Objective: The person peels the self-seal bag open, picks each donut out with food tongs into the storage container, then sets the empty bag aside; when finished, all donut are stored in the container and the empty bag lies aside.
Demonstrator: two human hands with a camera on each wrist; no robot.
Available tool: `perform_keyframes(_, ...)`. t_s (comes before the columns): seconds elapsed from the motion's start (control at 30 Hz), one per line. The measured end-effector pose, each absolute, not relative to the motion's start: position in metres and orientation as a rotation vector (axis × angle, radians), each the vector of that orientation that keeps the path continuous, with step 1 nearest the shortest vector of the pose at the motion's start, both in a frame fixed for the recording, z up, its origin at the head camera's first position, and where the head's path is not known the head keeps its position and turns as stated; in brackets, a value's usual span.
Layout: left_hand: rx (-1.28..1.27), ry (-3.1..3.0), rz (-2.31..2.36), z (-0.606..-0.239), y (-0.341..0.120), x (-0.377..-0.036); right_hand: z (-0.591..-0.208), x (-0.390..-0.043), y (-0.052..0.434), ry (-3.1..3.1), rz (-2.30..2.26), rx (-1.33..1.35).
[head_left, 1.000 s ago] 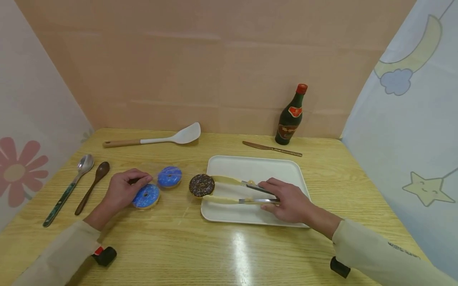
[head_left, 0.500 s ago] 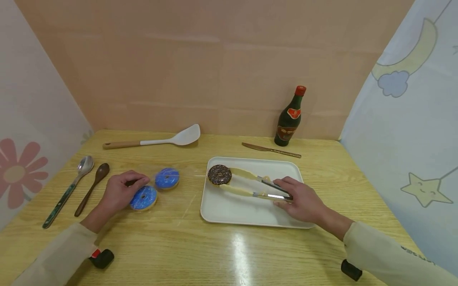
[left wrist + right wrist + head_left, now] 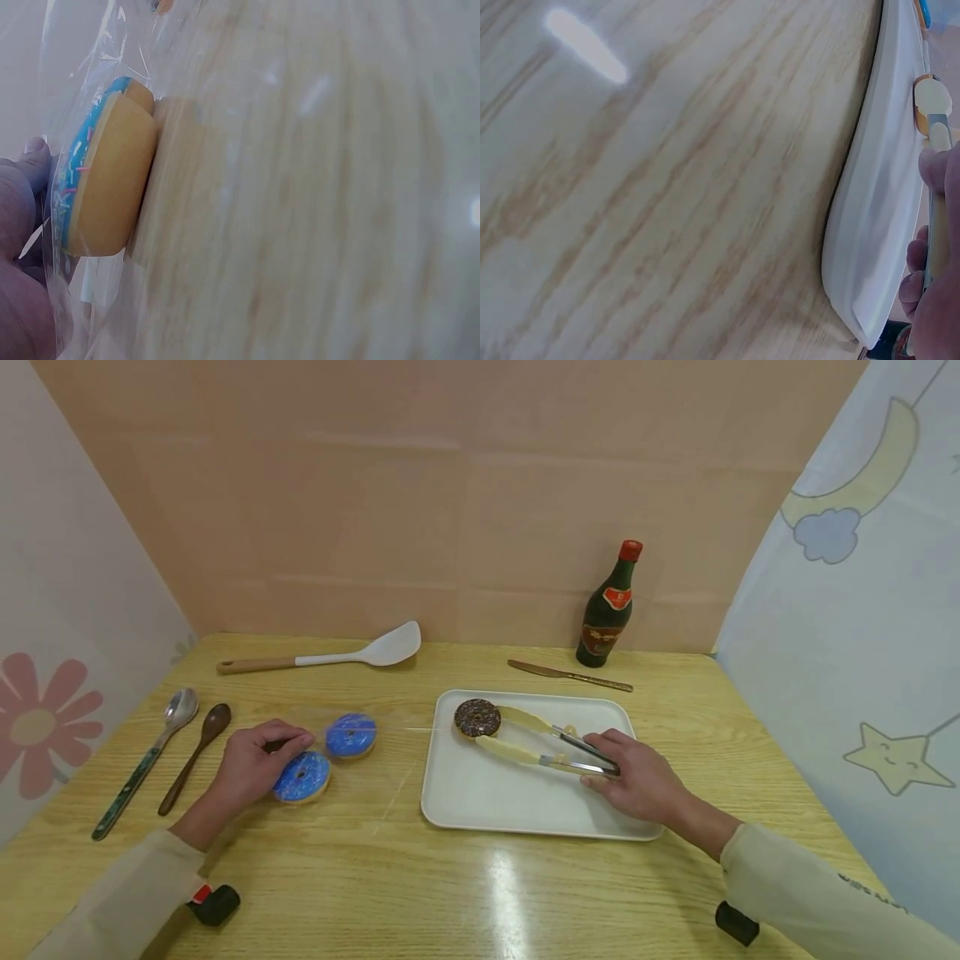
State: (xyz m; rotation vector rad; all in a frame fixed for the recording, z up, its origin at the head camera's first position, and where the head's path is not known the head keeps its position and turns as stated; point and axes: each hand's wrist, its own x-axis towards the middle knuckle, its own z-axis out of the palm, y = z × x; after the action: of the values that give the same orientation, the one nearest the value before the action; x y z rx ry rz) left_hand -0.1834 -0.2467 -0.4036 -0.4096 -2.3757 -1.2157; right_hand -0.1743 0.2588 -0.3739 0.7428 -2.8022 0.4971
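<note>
My right hand (image 3: 603, 758) grips a pair of cream-tipped metal tongs (image 3: 536, 742), whose tips pinch a chocolate sprinkled donut (image 3: 477, 717) over the far left corner of the white tray (image 3: 517, 810). My left hand (image 3: 288, 747) holds the edge of a clear plastic bag (image 3: 322, 720) lying on the table. Two blue-iced donuts, one (image 3: 302, 777) by my fingers and one (image 3: 351, 735) behind it, lie in the bag. The left wrist view shows a blue donut (image 3: 105, 180) on edge behind the plastic (image 3: 97, 75). The right wrist view shows the tray's rim (image 3: 877, 195) and a tong tip (image 3: 932, 101).
A white spatula (image 3: 330, 653) lies at the back left, a knife (image 3: 570, 673) and a dark green bottle (image 3: 609, 606) at the back right. A metal spoon (image 3: 146, 756) and a wooden spoon (image 3: 197, 750) lie at the left. Panels wall the wooden table (image 3: 480, 893) on three sides.
My right hand carried the chocolate donut in the tongs from the tray's left edge inward and back, over the tray's far left corner. The left hand stayed put.
</note>
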Motion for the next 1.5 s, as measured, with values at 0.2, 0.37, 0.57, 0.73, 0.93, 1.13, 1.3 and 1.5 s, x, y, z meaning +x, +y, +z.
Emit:
perform_keyframes(0.2, -0.429, -2.362, -1.223, -0.404, -0.247, -0.184, -0.376, -0.174, 0.261, -2.805, 0.516, 0.719)
perform_keyframes(0.37, -0.433, -2.365, -1.213, -0.405, -0.247, -0.185, -0.377, -0.174, 0.262, -2.805, 0.503, 0.705)
perform_keyframes(0.57, -0.45, -2.349, -1.21, -0.406, -0.247, -0.185, -0.377, -0.171, 0.261, -2.756, 0.534, 0.668)
perform_keyframes(0.73, -0.442, -2.345, -1.207, -0.405, -0.247, -0.185, -0.375, -0.166, 0.251, -2.694, 0.615, 0.696)
perform_keyframes(0.93, -0.452, -2.34, -1.192, -0.391, -0.238, -0.175, -0.375, -0.154, 0.226, -2.681, 0.683, 0.821)
perform_keyframes(1.13, -0.473, -2.324, -1.219, -0.373, -0.227, -0.162, -0.375, -0.145, 0.201, -2.716, 0.681, 0.941)
perform_keyframes(1.3, -0.505, -2.289, -1.283, -0.375, -0.228, -0.164, -0.373, -0.145, 0.183, -2.74, 0.601, 1.006)
perform_keyframes(1.5, -0.476, -2.306, -1.286, -0.397, -0.241, -0.179, -0.372, -0.148, 0.166, -2.76, 0.547, 1.021)
